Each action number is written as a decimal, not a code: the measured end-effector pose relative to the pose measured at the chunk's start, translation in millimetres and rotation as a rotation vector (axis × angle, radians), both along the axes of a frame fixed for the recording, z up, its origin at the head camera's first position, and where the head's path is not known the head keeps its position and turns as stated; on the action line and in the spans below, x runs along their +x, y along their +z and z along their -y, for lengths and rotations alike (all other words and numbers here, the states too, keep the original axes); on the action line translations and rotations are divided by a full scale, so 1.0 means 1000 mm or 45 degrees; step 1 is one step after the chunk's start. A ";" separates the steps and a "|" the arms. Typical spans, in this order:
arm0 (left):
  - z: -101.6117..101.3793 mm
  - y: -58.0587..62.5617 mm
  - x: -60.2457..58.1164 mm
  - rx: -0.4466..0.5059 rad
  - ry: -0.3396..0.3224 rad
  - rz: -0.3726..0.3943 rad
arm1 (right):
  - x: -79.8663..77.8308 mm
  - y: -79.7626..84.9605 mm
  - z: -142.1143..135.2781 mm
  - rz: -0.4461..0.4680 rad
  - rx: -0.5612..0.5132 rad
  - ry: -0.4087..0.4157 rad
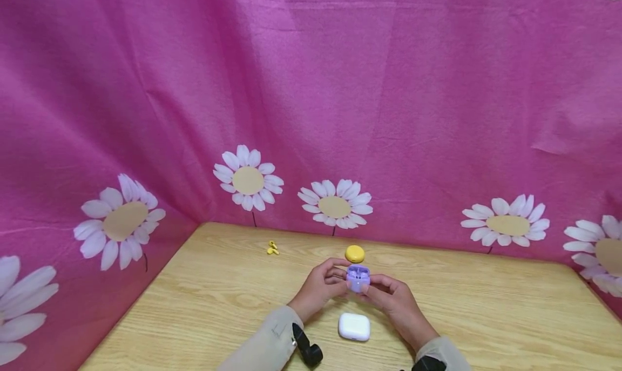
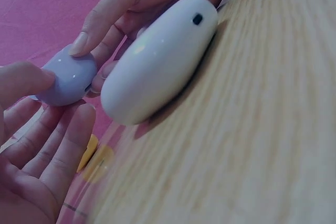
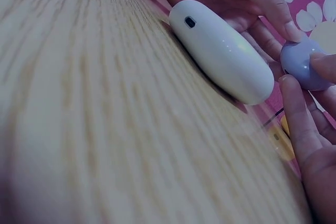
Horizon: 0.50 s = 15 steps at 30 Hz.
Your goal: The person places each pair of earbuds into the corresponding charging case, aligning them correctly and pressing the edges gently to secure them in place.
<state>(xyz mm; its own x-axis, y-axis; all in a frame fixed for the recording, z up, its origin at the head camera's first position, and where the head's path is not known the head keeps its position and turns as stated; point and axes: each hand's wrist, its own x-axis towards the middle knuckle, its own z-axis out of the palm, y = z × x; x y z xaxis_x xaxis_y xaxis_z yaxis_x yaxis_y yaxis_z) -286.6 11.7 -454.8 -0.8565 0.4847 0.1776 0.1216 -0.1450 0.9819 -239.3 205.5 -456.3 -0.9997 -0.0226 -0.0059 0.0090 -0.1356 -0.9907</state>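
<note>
Between both hands is a purple earbud case (image 1: 358, 283), its lid raised and earbuds showing inside in the head view. My left hand (image 1: 318, 287) grips its left side, thumb on the front. On the other side my right hand (image 1: 396, 306) pinches it with thumb and fingers. Both wrist views show the thumbs pressed on the case's smooth front, with fingers beneath and behind it. A closed white earbud case (image 1: 354, 326) lies on the table just nearer than the hands; its port shows in the left wrist view.
Just beyond the purple case sits a round yellow case (image 1: 355, 254). A pair of yellow earbuds (image 1: 272, 248) lies farther left, toward the back of the wooden table (image 1: 204, 295). A pink cloth (image 1: 311, 90) with daisies hangs behind the table and along its left side.
</note>
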 end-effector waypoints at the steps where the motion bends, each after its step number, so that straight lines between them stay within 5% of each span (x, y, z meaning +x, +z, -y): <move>1: 0.000 0.000 0.000 0.008 -0.001 0.003 | 0.000 0.000 0.001 0.004 -0.003 0.001; 15: 0.000 -0.004 -0.002 0.060 0.054 0.088 | -0.004 -0.002 -0.002 -0.038 -0.081 0.061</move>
<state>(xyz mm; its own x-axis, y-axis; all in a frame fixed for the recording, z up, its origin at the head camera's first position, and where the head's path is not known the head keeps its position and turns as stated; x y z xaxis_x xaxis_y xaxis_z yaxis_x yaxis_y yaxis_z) -288.2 11.9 -459.0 -0.8869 0.4404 0.1395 0.0611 -0.1875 0.9804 -243.0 207.2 -458.0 -0.9972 -0.0699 0.0266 -0.0123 -0.1981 -0.9801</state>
